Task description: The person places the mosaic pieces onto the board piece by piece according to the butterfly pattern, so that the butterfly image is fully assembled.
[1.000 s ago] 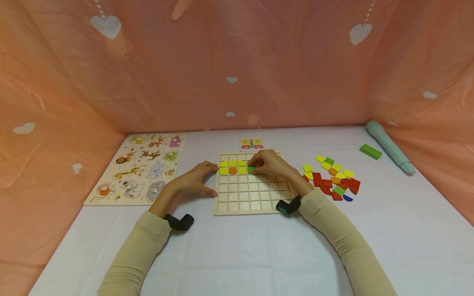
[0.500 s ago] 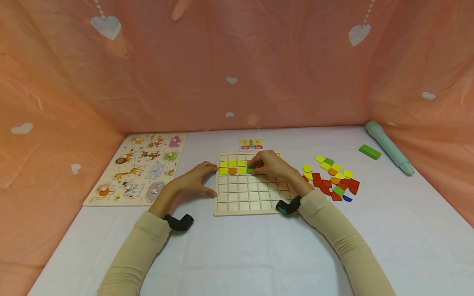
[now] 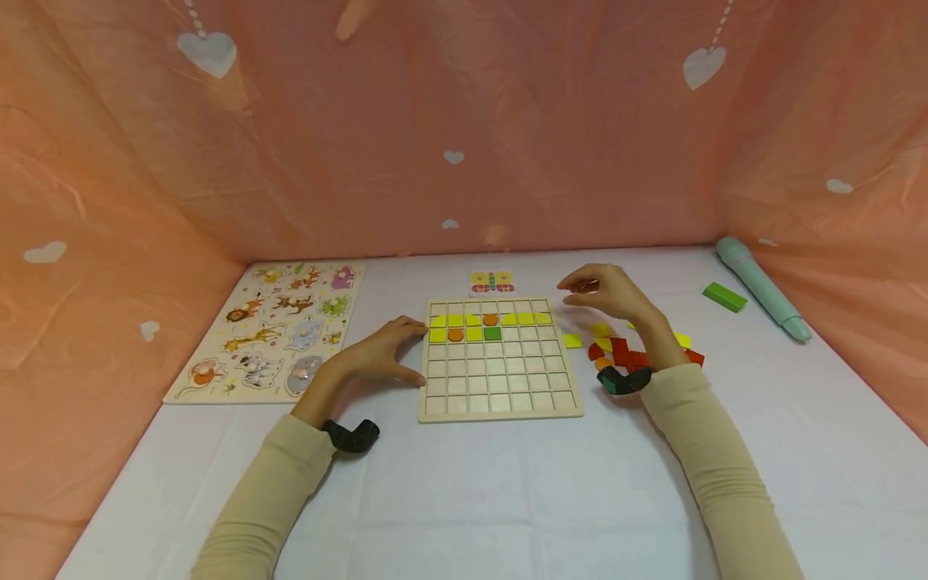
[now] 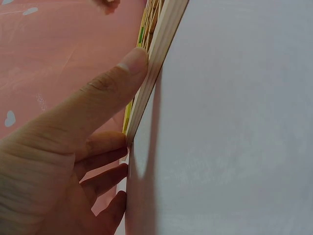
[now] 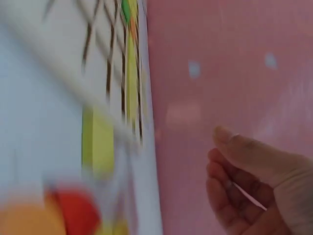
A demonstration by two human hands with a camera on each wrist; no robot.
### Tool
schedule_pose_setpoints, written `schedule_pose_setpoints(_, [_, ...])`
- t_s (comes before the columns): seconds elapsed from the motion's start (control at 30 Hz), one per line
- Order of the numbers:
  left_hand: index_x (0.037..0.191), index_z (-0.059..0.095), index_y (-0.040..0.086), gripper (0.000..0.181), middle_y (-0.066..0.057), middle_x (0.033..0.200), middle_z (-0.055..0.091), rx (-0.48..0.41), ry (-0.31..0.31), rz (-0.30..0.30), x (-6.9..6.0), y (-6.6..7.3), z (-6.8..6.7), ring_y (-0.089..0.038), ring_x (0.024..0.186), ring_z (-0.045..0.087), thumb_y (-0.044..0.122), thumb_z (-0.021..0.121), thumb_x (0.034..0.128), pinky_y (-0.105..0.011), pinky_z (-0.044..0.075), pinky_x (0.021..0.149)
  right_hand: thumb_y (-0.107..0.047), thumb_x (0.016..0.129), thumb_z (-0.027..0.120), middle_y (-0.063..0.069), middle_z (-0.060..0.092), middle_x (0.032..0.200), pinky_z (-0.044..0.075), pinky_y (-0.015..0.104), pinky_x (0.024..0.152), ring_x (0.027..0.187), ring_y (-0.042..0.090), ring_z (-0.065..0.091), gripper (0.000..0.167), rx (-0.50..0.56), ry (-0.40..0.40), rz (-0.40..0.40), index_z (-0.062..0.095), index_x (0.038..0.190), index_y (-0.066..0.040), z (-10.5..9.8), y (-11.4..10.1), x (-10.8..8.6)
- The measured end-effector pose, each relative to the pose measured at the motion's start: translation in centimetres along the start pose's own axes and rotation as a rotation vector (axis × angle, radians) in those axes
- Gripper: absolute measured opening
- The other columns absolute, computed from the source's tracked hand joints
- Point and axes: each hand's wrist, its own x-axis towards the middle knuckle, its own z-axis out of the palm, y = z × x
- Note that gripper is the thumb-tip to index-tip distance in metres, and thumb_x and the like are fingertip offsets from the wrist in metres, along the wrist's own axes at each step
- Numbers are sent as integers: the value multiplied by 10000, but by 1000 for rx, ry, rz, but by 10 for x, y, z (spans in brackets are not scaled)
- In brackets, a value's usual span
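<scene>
A wooden grid board (image 3: pixel 500 383) lies in the middle of the table. Across its upper rows sit yellow tiles (image 3: pixel 438 334), two orange discs (image 3: pixel 490 320) and a green square (image 3: pixel 492 333). My left hand (image 3: pixel 380 350) touches the board's left edge with thumb and fingertips; in the left wrist view the thumb rests on the wooden rim. Beyond the upper right corner, my right hand (image 3: pixel 609 290) is raised above the table, fingers loosely bent. Nothing shows between its fingers in the right wrist view. Below it lie loose red pieces (image 3: pixel 619 352) and a yellow square (image 3: pixel 572 341), partly covered by the wrist.
Behind the board lies a butterfly pattern card (image 3: pixel 492 282). An animal puzzle (image 3: pixel 268 330) occupies the left side. At the right are green blocks (image 3: pixel 724 296) and a mint-coloured microphone-shaped object (image 3: pixel 761 286). A pink curtain (image 3: pixel 464 193) encloses the back and sides.
My right hand has left the orange disc on the board and moved right and up, over the loose pieces. The orange disc and green square are now uncovered. The left hand stays put.
</scene>
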Motion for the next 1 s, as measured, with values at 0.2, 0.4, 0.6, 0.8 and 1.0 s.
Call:
schedule_pose_setpoints(0.2, [1368,394,-37,877,-192,1375,388,10,1,15,-1,-2,1,-341,1313,327,336,817,696,-465,229,1120,-232,870,668,188,596,1175,453,445,936,1042,303,549,388,-8,76,202,615,1180,-6,-27,37,-24])
schedule_pose_setpoints(0.4, [1357,398,-53,869,-202,1361,396,9,10,46,-2,-3,1,-350,1302,335,332,814,699,-475,237,1114,-305,874,657,215,531,1220,456,445,918,1091,362,485,479,-3,85,352,564,1236,-6,-32,62,-39])
schedule_pose_setpoints(0.6, [1355,404,-52,866,-196,1355,407,11,13,54,-1,-2,1,-337,1297,344,323,819,694,-462,246,1113,-360,852,672,199,570,1168,454,264,786,1013,307,490,517,7,42,445,559,1228,-24,-30,75,-46])
schedule_pose_setpoints(0.8, [1359,400,-47,876,-191,1358,406,7,14,43,-1,-1,1,-335,1298,343,329,822,690,-464,246,1113,-383,823,698,164,586,1082,459,204,714,926,273,507,502,-4,50,444,595,1157,-23,-27,80,-47])
schedule_pose_setpoints(1.0, [1359,399,-51,877,-194,1360,403,9,15,42,-1,0,0,-335,1300,342,324,823,689,-461,243,1115,-313,844,692,153,592,1025,472,184,674,878,270,522,422,-8,53,433,607,1126,-11,-27,79,-46])
